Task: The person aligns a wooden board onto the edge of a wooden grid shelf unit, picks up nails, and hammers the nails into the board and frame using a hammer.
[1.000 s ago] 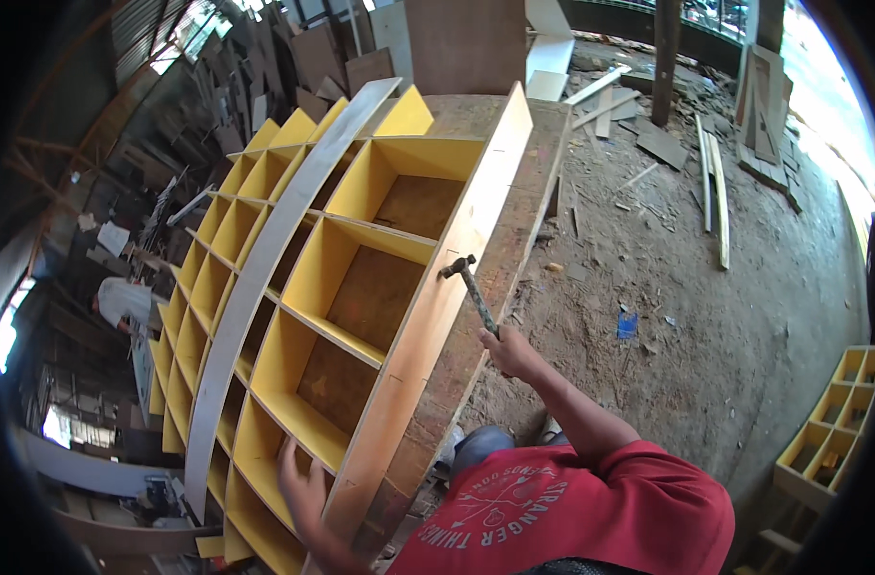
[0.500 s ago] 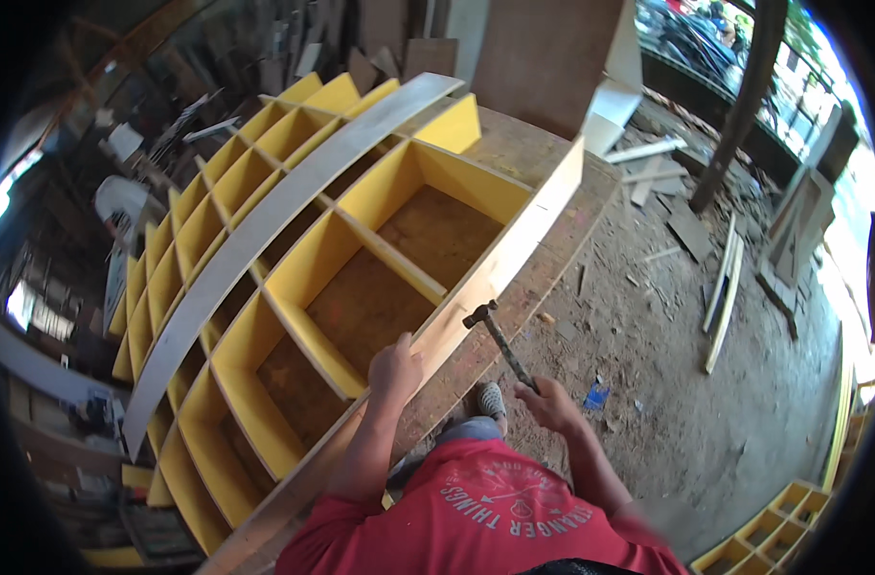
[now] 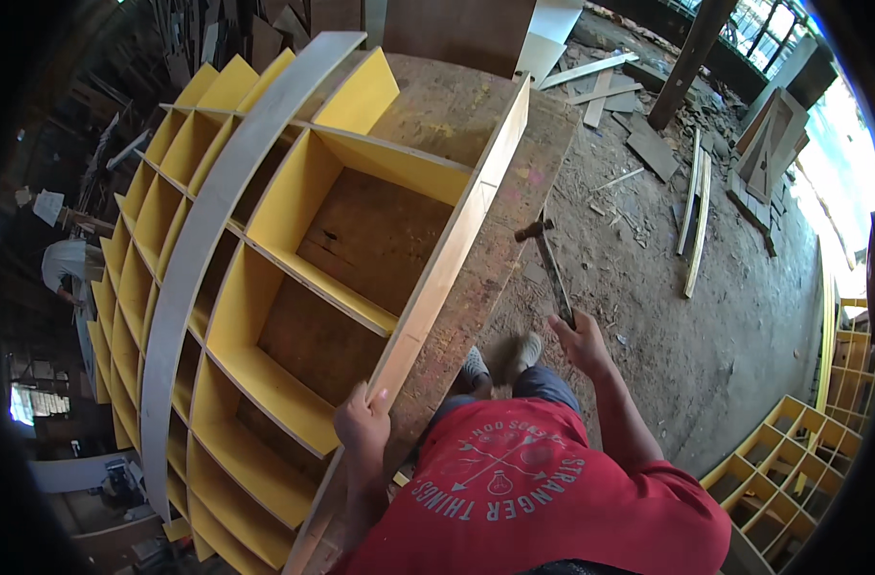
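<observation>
– State of the left hand [image 3: 363, 424]?
– Fingers [image 3: 354, 399] curled, thumb [image 3: 380, 397] at their right side; left forearm [image 3: 366, 494] directly behind, toward the body.
– And the right hand [image 3: 581, 345]?
– Closed in a grip, farther forward and well apart from the left. Right forearm [image 3: 629, 414] slants back and outward behind it.

Dusty floor [image 3: 753, 307], dark post [image 3: 688, 67], brown panel [image 3: 456, 34], bright daylight [image 3: 830, 139] at right

The scene is viewed from the wearer's head through a fisheye lens, faced steeply downward; the red shirt [image 3: 543, 494] is caught close at the lower edge, the worktop [image 3: 437, 107] farther off at upper centre.
</observation>
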`<act>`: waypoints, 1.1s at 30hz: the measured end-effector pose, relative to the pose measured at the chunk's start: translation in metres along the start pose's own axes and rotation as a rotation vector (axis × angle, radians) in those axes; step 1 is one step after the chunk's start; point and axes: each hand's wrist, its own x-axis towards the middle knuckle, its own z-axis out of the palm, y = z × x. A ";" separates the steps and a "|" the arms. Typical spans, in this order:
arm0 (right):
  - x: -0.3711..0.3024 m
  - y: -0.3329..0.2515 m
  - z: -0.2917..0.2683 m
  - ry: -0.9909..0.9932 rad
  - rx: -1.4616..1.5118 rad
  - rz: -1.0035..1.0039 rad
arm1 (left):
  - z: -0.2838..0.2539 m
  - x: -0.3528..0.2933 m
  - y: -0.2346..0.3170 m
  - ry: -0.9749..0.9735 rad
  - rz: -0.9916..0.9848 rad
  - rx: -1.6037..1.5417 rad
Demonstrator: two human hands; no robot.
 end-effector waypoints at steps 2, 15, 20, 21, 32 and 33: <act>0.032 0.001 0.000 -0.048 -0.037 -0.051 | 0.000 0.016 0.008 -0.003 -0.035 0.022; 0.086 -0.030 -0.021 -0.091 0.187 -0.090 | 0.004 0.004 0.008 0.065 0.045 0.010; 0.093 -0.036 -0.043 -0.031 0.033 -0.208 | 0.009 0.002 0.012 0.169 -0.030 0.048; 0.095 -0.042 -0.046 -0.018 0.009 -0.227 | 0.009 0.005 0.008 0.148 -0.023 0.035; 0.077 -0.131 -0.039 0.222 -0.375 -0.565 | 0.013 0.000 0.010 0.213 -0.114 -0.005; 0.075 -0.138 -0.041 0.218 -0.382 -0.562 | 0.011 0.007 0.010 0.187 -0.119 0.019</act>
